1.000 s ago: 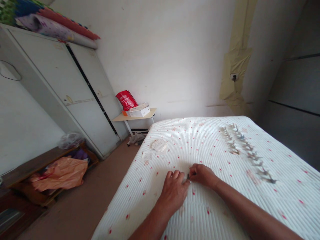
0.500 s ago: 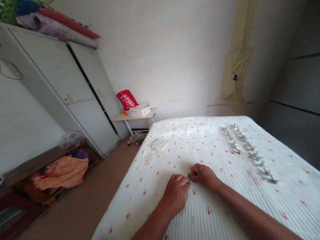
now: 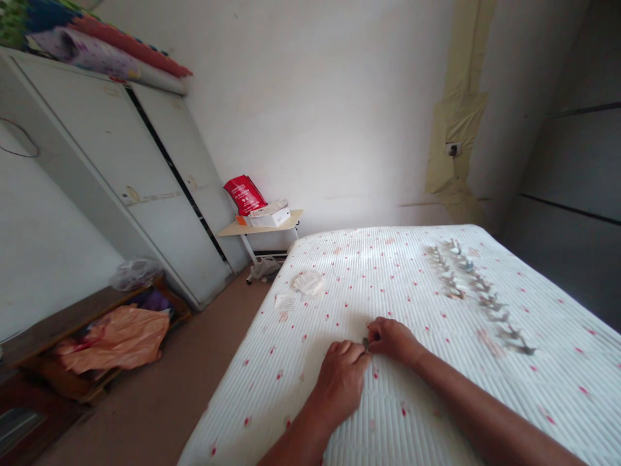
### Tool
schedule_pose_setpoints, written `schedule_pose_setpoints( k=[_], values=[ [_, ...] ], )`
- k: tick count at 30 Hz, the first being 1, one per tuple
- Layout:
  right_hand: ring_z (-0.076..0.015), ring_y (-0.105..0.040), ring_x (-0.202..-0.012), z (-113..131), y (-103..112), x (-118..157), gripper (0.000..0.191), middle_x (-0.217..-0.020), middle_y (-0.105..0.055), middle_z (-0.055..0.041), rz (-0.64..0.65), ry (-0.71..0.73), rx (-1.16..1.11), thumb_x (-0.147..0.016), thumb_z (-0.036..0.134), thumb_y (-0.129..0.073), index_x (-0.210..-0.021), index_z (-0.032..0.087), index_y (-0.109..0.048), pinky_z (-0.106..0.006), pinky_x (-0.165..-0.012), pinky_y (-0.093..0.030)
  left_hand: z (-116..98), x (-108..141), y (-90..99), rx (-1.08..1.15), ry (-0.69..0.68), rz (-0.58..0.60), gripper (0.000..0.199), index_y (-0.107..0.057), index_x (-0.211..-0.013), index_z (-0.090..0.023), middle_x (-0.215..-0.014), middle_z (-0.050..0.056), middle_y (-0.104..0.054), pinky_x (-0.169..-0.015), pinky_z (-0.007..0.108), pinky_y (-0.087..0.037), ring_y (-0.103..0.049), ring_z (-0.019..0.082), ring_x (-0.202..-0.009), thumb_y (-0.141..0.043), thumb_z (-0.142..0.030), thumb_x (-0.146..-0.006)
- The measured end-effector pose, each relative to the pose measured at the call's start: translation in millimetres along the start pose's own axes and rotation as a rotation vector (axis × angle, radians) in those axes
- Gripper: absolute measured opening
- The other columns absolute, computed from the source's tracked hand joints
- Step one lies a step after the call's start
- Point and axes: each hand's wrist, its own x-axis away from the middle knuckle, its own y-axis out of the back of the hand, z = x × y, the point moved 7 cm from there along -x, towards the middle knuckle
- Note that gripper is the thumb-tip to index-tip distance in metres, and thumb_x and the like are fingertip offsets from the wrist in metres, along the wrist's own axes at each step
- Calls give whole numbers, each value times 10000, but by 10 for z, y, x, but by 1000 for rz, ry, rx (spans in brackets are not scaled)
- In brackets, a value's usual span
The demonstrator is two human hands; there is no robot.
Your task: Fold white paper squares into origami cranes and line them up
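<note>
Both hands meet near the middle of the bed (image 3: 388, 414), which has a white ribbed cover with red dots. Between their fingertips is a small dark grey-green piece (image 3: 366, 344), mostly covered, so its kind does not show. My left hand (image 3: 343, 375) has its fingers curled, and their tips pinch the piece's near side. From the other side, my right hand (image 3: 392, 338) pinches it with thumb and forefinger. To the right, several small grey and whitish figures (image 3: 490, 301) stand on the cover in two slanting rows, too blurred to name.
Pale printed paper pieces (image 3: 306, 283) lie on the bed's left side. Beyond its far left corner, a small table (image 3: 230, 230) carries a red bag (image 3: 244, 194) and a white box (image 3: 272, 217). A grey cabinet (image 3: 145, 175) and a low wooden bench (image 3: 97, 382) stand at left.
The view has shifted very slightly. Both hands stay at the same place around the small dark piece, with barely visible finger movement.
</note>
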Motion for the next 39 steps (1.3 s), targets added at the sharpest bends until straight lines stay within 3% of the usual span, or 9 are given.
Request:
schedule_pose_setpoints(
  k=[8, 18, 23, 26, 29, 34, 39],
  values=[
    [-107, -512, -637, -32, -25, -29, 72, -728, -605, -2, 22, -8, 12, -609, 160, -584, -648, 180, -641, -195, -546, -312, 16, -11, -28, -8, 20, -17, 160, -578, -889, -185, -904, 42, -573, -772, 350, -385, -476, 184, -874, -458, -120, -805],
    [-114, -528, -646, -173, 77, -80, 130, -709, -592, -18, -70, 75, -131, -575, 82, -519, -613, 153, -621, -196, -604, -381, 44, 4, -69, 35, 55, -31, 257, -563, -978, -200, -966, 28, -575, -801, 349, -368, -465, 178, -917, -468, -80, -772],
    [-112, -522, -614, -233, 46, -67, 83, -657, -589, 2, -10, 19, -269, -636, 155, -541, -676, 155, -614, -194, -555, -378, 35, -1, -54, 35, 53, -21, 258, -572, -968, -195, -939, 38, -577, -796, 346, -367, -467, 180, -905, -459, -76, -769],
    [-130, -536, -688, -168, 51, -56, 117, -753, -607, -16, -51, 51, -169, -603, 188, -602, -714, 158, -619, -214, -616, -393, 22, -4, -30, 27, 52, -21, 258, -578, -962, -194, -936, 41, -576, -793, 341, -365, -465, 179, -910, -461, -76, -765],
    [-142, -551, -737, -140, 35, -59, 187, -802, -613, -28, -50, 50, -73, -584, 105, -565, -749, 164, -631, -228, -676, -408, 19, -16, -15, 30, 63, -19, 258, -587, -955, -200, -922, 33, -580, -785, 335, -364, -466, 176, -900, -475, -80, -756],
    [-146, -572, -911, -37, 58, 2, 449, -1031, -602, -30, -45, 249, -133, -639, 8, -429, -965, 227, -648, -245, -795, -418, 59, -82, 8, 72, 111, -69, 153, -633, -795, -204, -816, 20, -581, -735, 311, -361, -478, 166, -833, -510, -121, -759],
    [-137, -582, -913, 142, 31, 107, 420, -1135, -561, -2, 34, 408, -3, -747, 53, -391, -992, 283, -643, -227, -752, -415, 122, -155, 52, 63, 156, -130, 103, -639, -681, -201, -771, 15, -557, -712, 297, -348, -473, 154, -796, -569, -146, -734]
  ],
)
